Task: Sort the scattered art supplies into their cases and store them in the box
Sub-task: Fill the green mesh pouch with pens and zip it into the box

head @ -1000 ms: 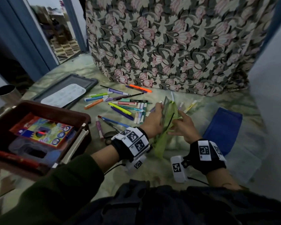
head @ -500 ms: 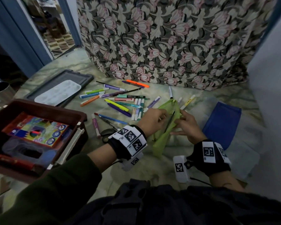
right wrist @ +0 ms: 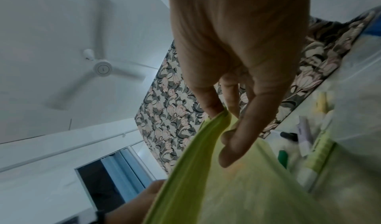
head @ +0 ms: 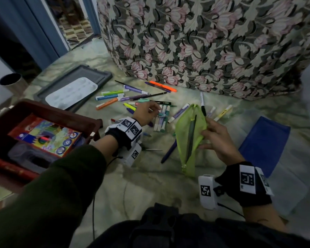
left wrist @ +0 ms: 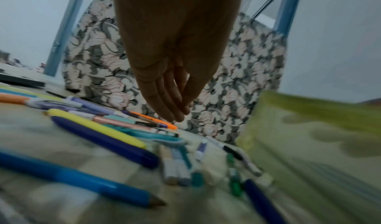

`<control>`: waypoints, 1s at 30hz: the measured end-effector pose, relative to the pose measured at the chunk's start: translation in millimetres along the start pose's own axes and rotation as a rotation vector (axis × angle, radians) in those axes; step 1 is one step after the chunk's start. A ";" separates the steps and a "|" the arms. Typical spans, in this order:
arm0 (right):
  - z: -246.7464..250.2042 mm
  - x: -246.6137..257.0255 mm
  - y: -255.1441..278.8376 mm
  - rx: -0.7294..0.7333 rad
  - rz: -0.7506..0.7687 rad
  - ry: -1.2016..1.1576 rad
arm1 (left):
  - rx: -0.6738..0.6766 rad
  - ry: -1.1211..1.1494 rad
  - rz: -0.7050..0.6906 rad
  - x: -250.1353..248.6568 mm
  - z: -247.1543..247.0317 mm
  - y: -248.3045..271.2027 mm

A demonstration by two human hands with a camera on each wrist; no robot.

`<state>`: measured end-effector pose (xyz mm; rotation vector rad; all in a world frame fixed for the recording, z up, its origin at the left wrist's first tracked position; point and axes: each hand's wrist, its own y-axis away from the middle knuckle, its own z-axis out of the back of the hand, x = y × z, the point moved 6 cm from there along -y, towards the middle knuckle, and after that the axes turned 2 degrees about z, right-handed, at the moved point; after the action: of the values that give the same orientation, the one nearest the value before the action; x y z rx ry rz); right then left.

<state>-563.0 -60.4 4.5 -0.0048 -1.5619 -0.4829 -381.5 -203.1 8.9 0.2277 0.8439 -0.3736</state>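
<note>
Head view: right hand (head: pixel 217 138) pinches green pouch (head: pixel 188 140) open.

Box (head: pixel 43 111) left; pens (head: pixel 161 119) centre; pouch (head: pixel 184 140) right.

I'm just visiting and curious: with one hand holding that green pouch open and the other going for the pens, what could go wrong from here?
The right hand alone pinches the green pouch by its rim, so it may sag shut, or the dark pen inside could slip out. The left hand reaches into crowded markers and might scatter them.
</note>
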 end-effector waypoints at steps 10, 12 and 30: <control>-22.5 -4.3 -33.8 0.113 0.002 0.029 | -0.071 -0.525 0.164 70.6 42.9 -100.9; -18.5 -8.4 -39.7 0.114 0.004 0.024 | -0.063 -0.601 0.179 81.8 47.2 -119.1; -3.3 -21.7 -56.4 0.089 0.006 -0.007 | 0.020 -0.853 0.297 122.0 63.3 -167.6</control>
<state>-575.3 -106.2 -33.0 0.0569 -1.5890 -0.4087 -332.9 -405.7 -51.3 0.1832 -0.0367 -0.1666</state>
